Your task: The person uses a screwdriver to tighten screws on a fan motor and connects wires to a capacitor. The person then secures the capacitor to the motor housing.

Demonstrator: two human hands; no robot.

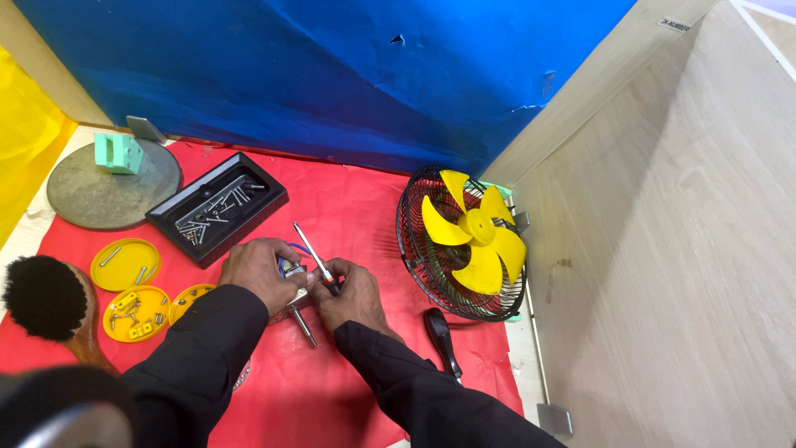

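Red cloth over bench, blue backdrop behind. L hand clamped on small metal motor part at cloth centre; R hand gripped round screwdriver, tip angled up-left. Yellow-bladed fan w/ black grille just right, black screw tray behind hands.

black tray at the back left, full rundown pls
The black tray is a glossy rectangular dish, plastic by its look, with a raised rim and rounded corners. It lies flat on the red cloth, turned at an angle, in front of the blue backdrop. Loose silver screws lie scattered in it. Neither hand touches it; the left hand is nearest.
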